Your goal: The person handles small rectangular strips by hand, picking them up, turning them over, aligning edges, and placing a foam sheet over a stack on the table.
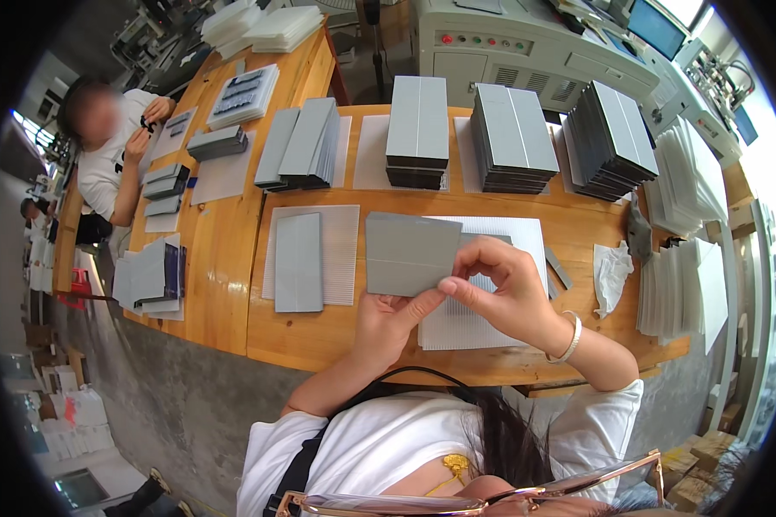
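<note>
A flat grey rectangular panel (412,254) with a thin line across it is held up over the table's front part. My left hand (384,323) grips its lower edge, thumb toward the lower right corner. At the right edge, my right hand (507,289) pinches the panel with thumb and index finger near that same corner. Beneath my right hand lies a white ribbed sheet (470,334), with part of another grey piece (496,236) showing behind the held panel. To the left, a similar grey panel (298,263) rests on a second ribbed sheet (341,237).
Tall stacks of grey panels (416,116) (515,129) (614,129) line the table's back, beside a leaning stack (310,142). At right are a crumpled white cloth (612,276), a narrow grey strip (559,269) and white sheets (681,289). A co-worker (112,155) handles small dark parts at the left.
</note>
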`<state>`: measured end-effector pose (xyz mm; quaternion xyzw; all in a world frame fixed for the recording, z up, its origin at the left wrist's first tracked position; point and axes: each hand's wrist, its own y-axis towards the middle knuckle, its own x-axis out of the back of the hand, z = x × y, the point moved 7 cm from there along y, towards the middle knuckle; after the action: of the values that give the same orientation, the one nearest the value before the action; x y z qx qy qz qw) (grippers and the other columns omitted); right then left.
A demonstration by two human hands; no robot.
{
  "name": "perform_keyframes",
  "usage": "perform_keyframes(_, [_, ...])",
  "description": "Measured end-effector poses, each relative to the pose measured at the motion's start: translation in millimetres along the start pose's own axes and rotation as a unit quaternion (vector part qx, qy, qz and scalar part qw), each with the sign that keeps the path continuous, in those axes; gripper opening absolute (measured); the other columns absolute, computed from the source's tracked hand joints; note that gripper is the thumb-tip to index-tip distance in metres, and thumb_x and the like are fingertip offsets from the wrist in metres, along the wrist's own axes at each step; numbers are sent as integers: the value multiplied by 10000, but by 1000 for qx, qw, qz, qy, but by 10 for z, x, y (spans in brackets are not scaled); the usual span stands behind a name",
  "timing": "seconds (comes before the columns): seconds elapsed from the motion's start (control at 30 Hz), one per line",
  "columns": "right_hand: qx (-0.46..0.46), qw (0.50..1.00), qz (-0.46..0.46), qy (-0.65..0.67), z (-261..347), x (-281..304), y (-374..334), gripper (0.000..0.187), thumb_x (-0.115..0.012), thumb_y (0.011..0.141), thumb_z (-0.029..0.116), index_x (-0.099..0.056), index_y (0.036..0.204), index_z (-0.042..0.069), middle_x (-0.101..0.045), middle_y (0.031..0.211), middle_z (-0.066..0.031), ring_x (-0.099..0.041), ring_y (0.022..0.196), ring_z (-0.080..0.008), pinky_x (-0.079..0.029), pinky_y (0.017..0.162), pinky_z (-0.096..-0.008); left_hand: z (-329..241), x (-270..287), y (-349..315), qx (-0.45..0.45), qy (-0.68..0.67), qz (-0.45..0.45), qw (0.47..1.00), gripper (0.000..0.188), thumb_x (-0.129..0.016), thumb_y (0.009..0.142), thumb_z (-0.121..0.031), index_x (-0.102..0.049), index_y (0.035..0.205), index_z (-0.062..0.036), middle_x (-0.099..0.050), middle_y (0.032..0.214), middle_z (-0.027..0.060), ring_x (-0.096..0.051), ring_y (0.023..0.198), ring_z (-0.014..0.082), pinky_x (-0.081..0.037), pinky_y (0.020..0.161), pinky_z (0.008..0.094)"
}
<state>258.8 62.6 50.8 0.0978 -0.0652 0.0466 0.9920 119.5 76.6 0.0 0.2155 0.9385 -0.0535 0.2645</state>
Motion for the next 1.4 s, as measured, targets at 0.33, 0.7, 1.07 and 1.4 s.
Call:
perform_keyframes(0.33, [-50, 994, -24, 93, -68, -81, -33, 197, -712, 824, 91, -629, 944, -42, -635, 872, -48, -618, 802, -110, -519, 723, -240, -99, 36, -14, -55, 1, -18, 998, 265, -626, 870, -2, -586, 1132, -13, -631, 1081, 68, -609, 989, 148, -514, 860, 279])
perform_keyframes(0.7, [-100, 992, -35, 66, -157, -81, -112, 190, -705, 817, 45, -631, 969, -41, -662, 899, -63, -637, 845, -113, -530, 752, -247, -72, 60, -12, -63, 6, -22, 998, 226, -636, 861, 5, -613, 1086, -10, -643, 1047, 70, -614, 952, 136, -512, 810, 254])
perform_keyframes(1.07, [-92, 988, -21, 119, -105, -112, -149, 170, -674, 832, 7, -608, 972, -63, -654, 920, -87, -641, 873, -135, -531, 792, -256, -94, 26, -30, -45, -30, -19, 998, 225, -660, 843, -5, -618, 1064, -1, -663, 978, 84, -638, 882, 153, -535, 773, 277])
perform_keyframes(1.4, [-115, 979, -18, 167, -115, -135, -174, 165, -662, 840, -2, -603, 980, -67, -648, 936, -90, -636, 889, -137, -527, 818, -261, -92, -4, -40, -49, -48, -11, 998, 205, -654, 843, 4, -622, 1046, 8, -663, 983, 96, -641, 879, 162, -550, 772, 290])
